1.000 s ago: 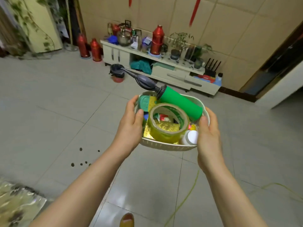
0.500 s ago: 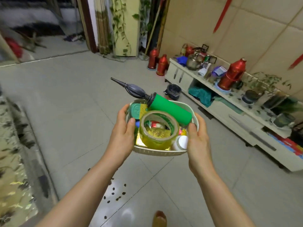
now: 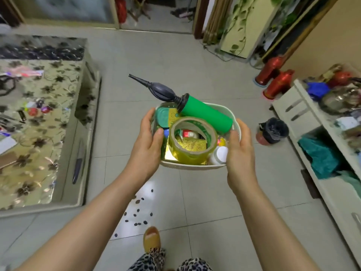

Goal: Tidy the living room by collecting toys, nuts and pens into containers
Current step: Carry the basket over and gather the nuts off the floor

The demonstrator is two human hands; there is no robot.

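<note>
A: Holding status of the pale plastic oval basket (image 3: 195,166)?

B: Carried above the tiled floor (image 3: 195,79). Left hand (image 3: 145,145) grips its left rim; right hand (image 3: 241,151) grips its right rim, thumbs curled inside.

A: Contents?

B: Yellow-green tape roll (image 3: 192,141) and green cylinder pump with black nozzle (image 3: 197,110). Small dark nuts (image 3: 139,210) lie scattered on the floor below.

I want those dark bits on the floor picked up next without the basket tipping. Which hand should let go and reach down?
Probably the left hand. The dark bits lie on the tiles below the left forearm, nearer that side. The right hand grips the basket at the rim and could keep carrying it, though one-handed it may tilt.
</note>
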